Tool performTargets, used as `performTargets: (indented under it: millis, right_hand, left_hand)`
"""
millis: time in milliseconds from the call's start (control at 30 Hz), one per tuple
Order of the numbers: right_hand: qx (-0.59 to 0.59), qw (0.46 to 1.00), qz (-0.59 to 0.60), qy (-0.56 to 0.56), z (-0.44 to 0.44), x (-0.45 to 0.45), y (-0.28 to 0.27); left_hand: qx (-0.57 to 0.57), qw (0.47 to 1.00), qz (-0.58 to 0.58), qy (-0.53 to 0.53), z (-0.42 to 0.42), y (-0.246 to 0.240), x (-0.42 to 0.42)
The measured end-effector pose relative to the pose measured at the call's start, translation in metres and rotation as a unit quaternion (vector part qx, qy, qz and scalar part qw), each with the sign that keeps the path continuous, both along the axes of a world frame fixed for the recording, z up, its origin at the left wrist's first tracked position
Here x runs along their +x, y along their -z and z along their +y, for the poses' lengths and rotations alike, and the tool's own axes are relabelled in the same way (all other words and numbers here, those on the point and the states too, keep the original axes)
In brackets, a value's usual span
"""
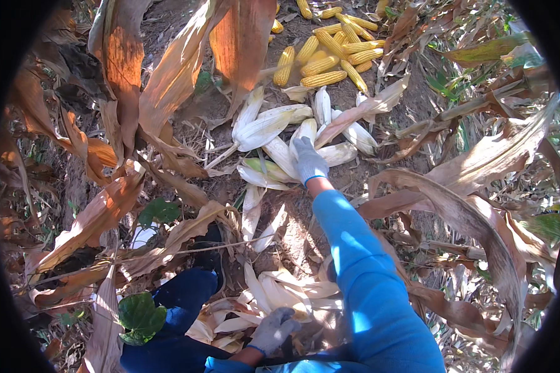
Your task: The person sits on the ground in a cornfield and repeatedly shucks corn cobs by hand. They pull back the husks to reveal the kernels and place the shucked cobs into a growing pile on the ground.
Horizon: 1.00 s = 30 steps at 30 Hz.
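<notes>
My right hand (310, 161), in a grey knit glove with a blue cuff, reaches forward onto a heap of corn ears in pale dry husks. It touches an unpeeled ear (308, 127) that sticks out beyond the fingers; how far they close around it is hidden. Beside it lie more ears in husk (266, 128), and a greener one (268, 169) sits to the left. Close to my body, my left hand (274, 330), gloved alike, hovers above loose stripped husks (280, 291). Its fingers are slightly apart with no ear between them.
Bare yellow corn cobs (324, 65) form a pile on the soil farther ahead. Dry corn leaves hang at the left (172, 79) and arch across the right (448, 200). A green leaf (141, 318) stands near my dark-trousered leg (182, 293).
</notes>
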State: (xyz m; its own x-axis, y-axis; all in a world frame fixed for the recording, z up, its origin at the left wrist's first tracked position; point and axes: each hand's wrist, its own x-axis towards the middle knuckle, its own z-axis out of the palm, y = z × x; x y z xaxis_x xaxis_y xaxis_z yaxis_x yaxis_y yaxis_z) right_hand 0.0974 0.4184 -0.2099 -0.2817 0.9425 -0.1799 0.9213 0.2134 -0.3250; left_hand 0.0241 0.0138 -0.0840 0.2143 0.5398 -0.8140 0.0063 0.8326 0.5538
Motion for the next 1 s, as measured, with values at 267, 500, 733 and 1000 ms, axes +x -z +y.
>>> performTargets:
  millis: [267,500,733,1000]
  right_hand:
    - [-0.150,0.768,0.554,0.283,-0.002,0.067,-0.024]
    - [-0.165,0.594,0.714,0.332,-0.124,0.078,-0.106]
    - [-0.308,0.446,0.746,0.387,-0.283,0.059,-0.170]
    - [-0.321,0.827,0.437,0.146,-0.373,0.066,-0.213]
  left_hand:
    - [0.054,0.998,0.011,-0.010,0.002,0.001,0.008]
    - [0.119,0.970,-0.086,-0.193,0.014,0.001,0.016]
    - [0.072,0.895,-0.195,-0.395,0.038,0.035,-0.015]
    - [0.100,0.761,-0.472,-0.435,0.015,0.046,-0.033]
